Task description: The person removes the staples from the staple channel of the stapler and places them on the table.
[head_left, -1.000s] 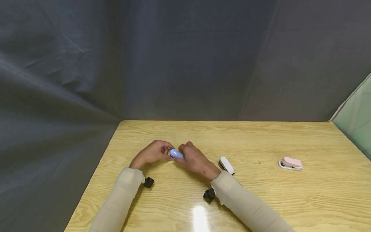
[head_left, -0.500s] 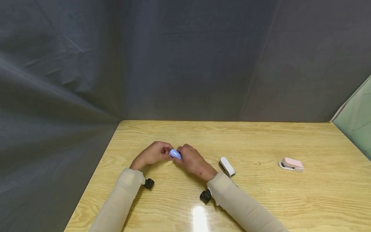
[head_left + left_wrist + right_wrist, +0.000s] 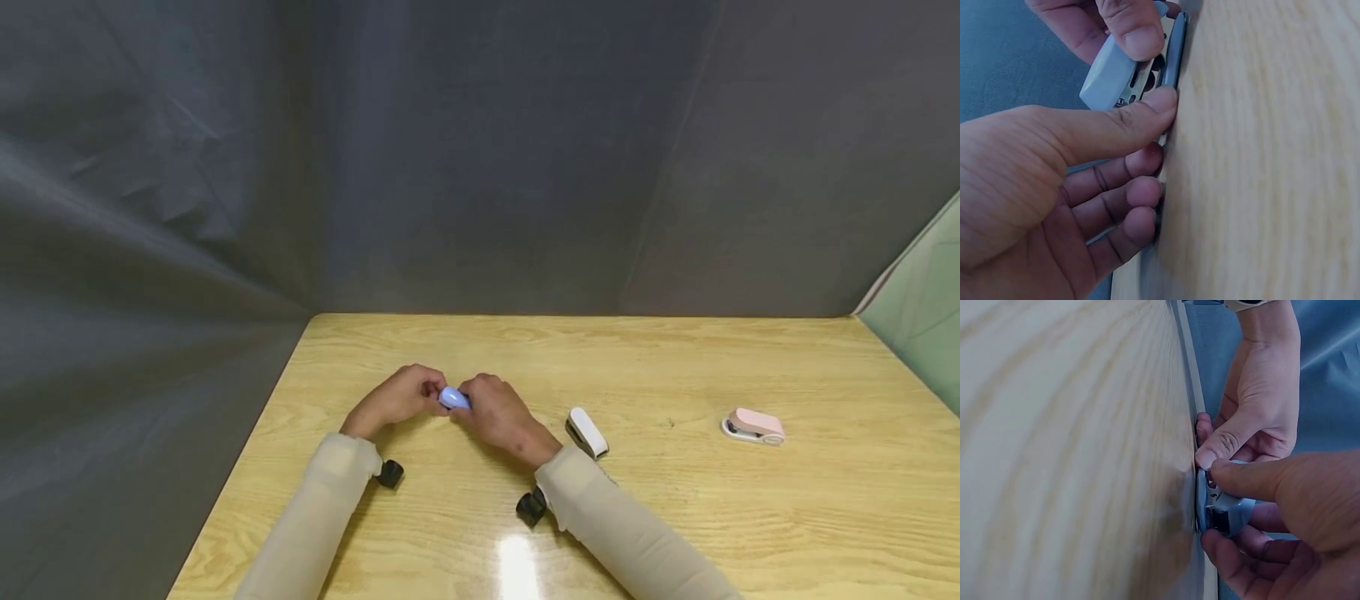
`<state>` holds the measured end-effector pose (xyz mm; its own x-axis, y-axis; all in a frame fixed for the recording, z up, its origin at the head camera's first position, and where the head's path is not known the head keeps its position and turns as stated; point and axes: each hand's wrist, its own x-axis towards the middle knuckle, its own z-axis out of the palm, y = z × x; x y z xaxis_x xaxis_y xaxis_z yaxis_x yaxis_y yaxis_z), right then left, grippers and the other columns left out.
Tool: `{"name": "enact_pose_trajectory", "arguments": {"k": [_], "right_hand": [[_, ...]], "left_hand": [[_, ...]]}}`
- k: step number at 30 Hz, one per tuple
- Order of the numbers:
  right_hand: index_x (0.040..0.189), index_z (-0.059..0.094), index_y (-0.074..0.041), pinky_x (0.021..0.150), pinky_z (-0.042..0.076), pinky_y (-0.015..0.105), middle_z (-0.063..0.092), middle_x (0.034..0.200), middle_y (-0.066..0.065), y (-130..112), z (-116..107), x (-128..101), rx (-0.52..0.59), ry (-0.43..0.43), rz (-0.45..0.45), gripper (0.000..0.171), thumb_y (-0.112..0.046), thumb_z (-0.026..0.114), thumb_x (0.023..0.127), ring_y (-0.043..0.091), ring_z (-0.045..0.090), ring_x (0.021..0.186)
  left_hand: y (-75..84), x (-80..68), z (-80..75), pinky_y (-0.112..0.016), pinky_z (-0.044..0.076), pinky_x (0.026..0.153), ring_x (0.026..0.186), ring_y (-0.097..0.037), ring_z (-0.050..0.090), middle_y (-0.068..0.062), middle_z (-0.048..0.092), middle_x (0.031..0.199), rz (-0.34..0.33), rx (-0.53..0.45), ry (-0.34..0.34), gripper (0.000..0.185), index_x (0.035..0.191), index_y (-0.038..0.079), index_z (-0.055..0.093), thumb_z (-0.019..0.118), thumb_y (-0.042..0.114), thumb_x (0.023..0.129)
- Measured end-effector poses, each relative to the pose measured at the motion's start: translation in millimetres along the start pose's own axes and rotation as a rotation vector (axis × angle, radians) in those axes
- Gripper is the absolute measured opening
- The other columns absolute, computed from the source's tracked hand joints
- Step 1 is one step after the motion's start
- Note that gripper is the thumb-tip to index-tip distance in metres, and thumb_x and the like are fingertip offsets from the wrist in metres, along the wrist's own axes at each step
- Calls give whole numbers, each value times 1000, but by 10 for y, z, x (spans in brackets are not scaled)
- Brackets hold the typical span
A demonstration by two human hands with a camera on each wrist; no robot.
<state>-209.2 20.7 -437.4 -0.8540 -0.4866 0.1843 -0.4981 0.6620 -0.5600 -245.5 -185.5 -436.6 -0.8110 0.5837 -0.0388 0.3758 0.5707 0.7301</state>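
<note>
- Evidently the work is on a small blue stapler (image 3: 453, 398), which sits low at the wooden table (image 3: 750, 517), left of centre in the head view and between the two hands.
- The left hand (image 3: 397, 396) is partly curled, thumb and fingers drawn close at the stapler's left end; in the left wrist view its thumb lies on the base (image 3: 1175, 53).
- The right hand (image 3: 498, 412) is closed more fully round the other end, its thumb against the metal strip (image 3: 1147, 81) between cover (image 3: 1107, 75) and base.
- The cover stands tilted away from the base, so the step seems to be working the parts inside; whether staples are loaded I cannot tell.
- To do it well, I would hold the base steady with the left thumb, let the right hand work the strip along its own line rather than sideways, and keep fingertips out of the gap in case the cover springs back.
- In the head view the long axis runs roughly left to right, its right end angled a little towards the person; the rounded end points at the left hand, while the far end is hidden in the right.
- A white stapler (image 3: 587, 431) lies near the right forearm, and a pink stapler (image 3: 753, 425) lies well apart to the right.
</note>
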Motion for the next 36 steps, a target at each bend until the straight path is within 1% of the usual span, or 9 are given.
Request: {"name": "enact_pose_trajectory", "arguments": {"k": [4, 8, 11, 15, 24, 30, 36], "right_hand": [[86, 74, -6, 68, 51, 34, 66, 83, 3, -11, 2, -6, 2, -7, 19, 11, -12, 81, 91, 14, 55, 73], [85, 74, -7, 68, 51, 36, 66, 83, 4, -12, -12, 7, -9, 9, 15, 11, -13, 81, 91, 15, 56, 73], [86, 75, -7, 68, 52, 36, 67, 83, 4, -7, -24, 13, -13, 16, 7, 10, -13, 81, 91, 14, 57, 72], [88, 76, -6, 67, 51, 35, 68, 83, 4, -1, -36, 1, -12, 20, 6, 10, -14, 81, 91, 14, 56, 70], [89, 78, -7, 65, 49, 33, 64, 79, 1, 2, -42, -31, -12, 31, -17, 9, -15, 81, 92, 13, 52, 68], [92, 79, -6, 67, 50, 34, 66, 82, 3, 7, -54, -36, 8, 24, -9, 9, -15, 80, 92, 13, 53, 68], [89, 77, -8, 64, 46, 32, 60, 78, 0, 27, -18, -55, -13, 27, -10, 10, -17, 79, 94, 13, 51, 68]], "left_hand": [[-20, -2, 8, -28, 45, 65, 69, -12, 53, 2, 61, 75, 13, -6, 20, 12, 84, 8, 73, 83, 1, 86], [-14, 12, 4, -28, 46, 65, 69, -13, 53, 2, 64, 76, 21, -8, 56, 12, 83, 7, 75, 84, 0, 84], [-8, 24, 1, -28, 46, 65, 69, -13, 54, 3, 66, 77, 9, -16, 63, 12, 83, 8, 76, 84, 0, 84], [2, 31, 3, -28, 46, 65, 68, -12, 54, 4, 66, 76, -7, -16, 61, 12, 82, 9, 75, 85, 2, 84], [19, 28, 2, -28, 44, 62, 65, -12, 50, 3, 63, 73, -5, -3, 54, 15, 80, 10, 74, 86, 3, 83], [19, 38, -5, -28, 43, 62, 65, -12, 49, 3, 64, 74, -1, 8, 43, 15, 79, 11, 74, 86, 4, 84], [27, 39, -11, -28, 43, 62, 64, -11, 49, 3, 64, 74, -10, 19, 30, 15, 78, 11, 74, 86, 5, 84]]}}
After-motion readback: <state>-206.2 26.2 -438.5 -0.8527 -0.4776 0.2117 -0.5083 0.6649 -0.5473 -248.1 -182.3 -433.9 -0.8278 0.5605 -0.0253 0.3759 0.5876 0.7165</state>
